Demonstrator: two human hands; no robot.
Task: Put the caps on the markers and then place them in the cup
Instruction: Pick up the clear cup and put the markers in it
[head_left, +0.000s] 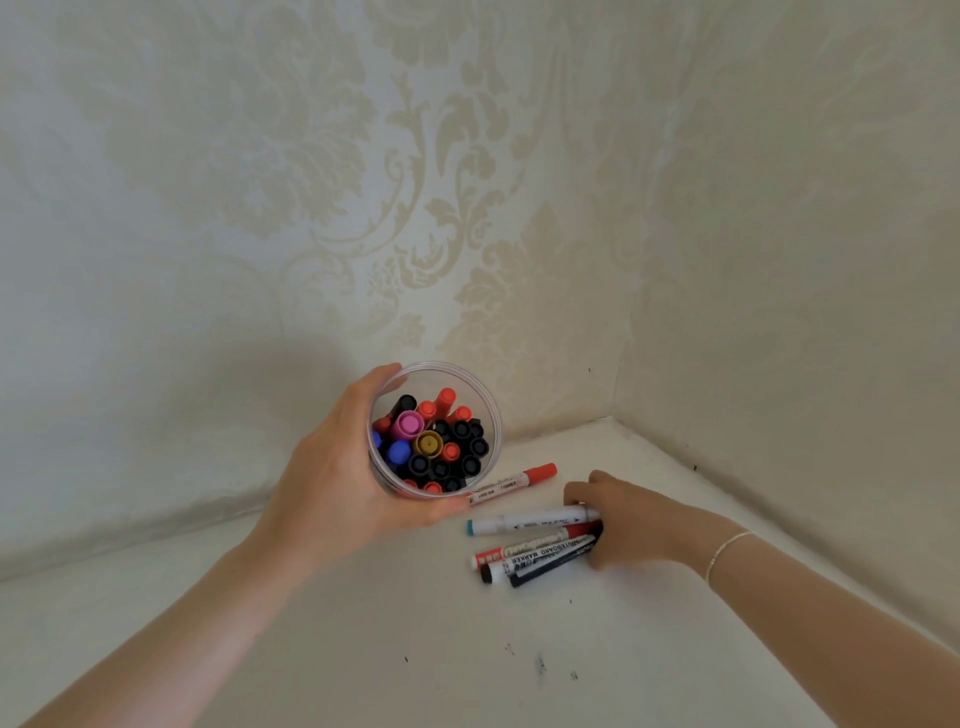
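While the left hand (332, 478) curls round the cup (485, 415), nearly full, the right hand (623, 522) closes on four markers (535, 540) just beside it and should lift them together, ends level, to drop cleanly.

We read "WHITEBOARD MARKER" in black capitals, running along the barrel of a marker (540, 552) in the bundle on the table. The red-capped marker (511, 484) beside the cup and the white marker (530, 521) with the teal end also carry small dark print on their labels, but we cannot make those letters out.
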